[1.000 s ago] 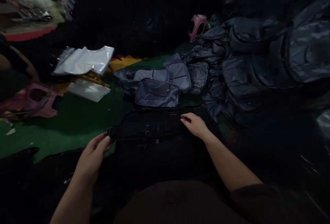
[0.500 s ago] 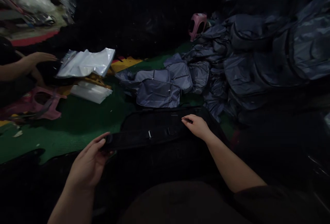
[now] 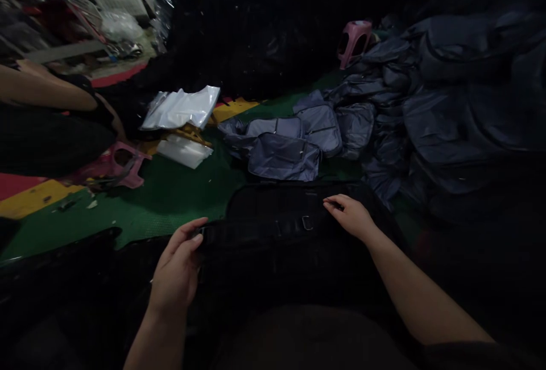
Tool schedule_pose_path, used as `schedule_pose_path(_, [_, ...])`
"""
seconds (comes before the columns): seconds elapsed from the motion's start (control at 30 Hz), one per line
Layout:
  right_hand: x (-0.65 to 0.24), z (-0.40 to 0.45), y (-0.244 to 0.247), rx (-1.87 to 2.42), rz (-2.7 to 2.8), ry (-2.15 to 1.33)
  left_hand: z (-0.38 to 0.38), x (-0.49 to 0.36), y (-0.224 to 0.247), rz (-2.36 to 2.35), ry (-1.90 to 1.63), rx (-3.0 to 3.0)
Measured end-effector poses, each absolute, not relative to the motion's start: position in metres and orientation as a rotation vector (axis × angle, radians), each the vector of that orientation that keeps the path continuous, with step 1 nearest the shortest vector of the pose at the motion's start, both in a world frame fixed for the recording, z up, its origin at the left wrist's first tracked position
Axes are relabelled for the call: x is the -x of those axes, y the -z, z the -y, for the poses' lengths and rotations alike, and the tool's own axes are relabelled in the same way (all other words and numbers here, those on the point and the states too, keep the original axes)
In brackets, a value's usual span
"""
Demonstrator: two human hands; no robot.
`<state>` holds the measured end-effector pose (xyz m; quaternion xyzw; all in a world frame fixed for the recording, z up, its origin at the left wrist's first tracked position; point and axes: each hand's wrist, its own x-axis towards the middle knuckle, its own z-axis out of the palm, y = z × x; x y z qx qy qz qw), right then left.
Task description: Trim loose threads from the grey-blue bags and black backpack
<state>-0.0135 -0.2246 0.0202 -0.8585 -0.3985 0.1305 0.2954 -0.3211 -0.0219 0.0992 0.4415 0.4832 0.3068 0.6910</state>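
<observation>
A large black bag [image 3: 273,196] lies across my lap, its details mostly lost in the dark. A black strap [image 3: 251,232] with a shiny metal ring [image 3: 307,223] runs along its upper side. My left hand [image 3: 177,265] is closed on the strap's left end, thumb and fingers pinching it. On the right, my right hand [image 3: 350,213] hovers at or just over the bag, its fingertips pressed together. Whatever sits between those fingertips is too dark and small to name.
Greyish-blue bags [image 3: 284,157] lie ahead on the green floor [image 3: 170,182], with a bigger pile [image 3: 460,125] at right. A pink stool [image 3: 355,43] stands behind. At left, a person's arm [image 3: 46,88] is near another pink stool [image 3: 132,165] and clear plastic bags [image 3: 183,108].
My view has turned left, so everything sits further right. The metal ring has shifted rightward along the bag, towards my right hand. The other person's arm has drawn away from the plastic bags.
</observation>
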Motion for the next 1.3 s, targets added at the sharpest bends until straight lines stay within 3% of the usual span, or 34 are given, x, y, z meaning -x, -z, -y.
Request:
schedule_pose_path(0.3, [0.014,0.224,-0.017,2.302,1.070,-0.330,0.019,0.324,-0.090,-1.135,-0.668,-1.202])
schedule_pose_path(0.5, [0.016,0.223,-0.019,2.377,1.097,-0.320,0.002,0.337,-0.058,-1.263,-0.454,-1.982])
schedule_pose_path(0.83, [0.025,0.207,-0.027,2.384,1.154,-0.341,0.002,0.341,-0.062,-0.724,-0.424,-2.557])
schedule_pose_path(1.07, [0.087,0.161,-0.070,2.085,1.241,-0.474,0.000,0.336,-0.055,-0.658,-0.434,-2.675])
schedule_pose_path(1.3, [0.153,0.112,-0.091,1.907,1.719,-0.518,-0.001,0.338,-0.049,-0.663,-0.433,-2.783])
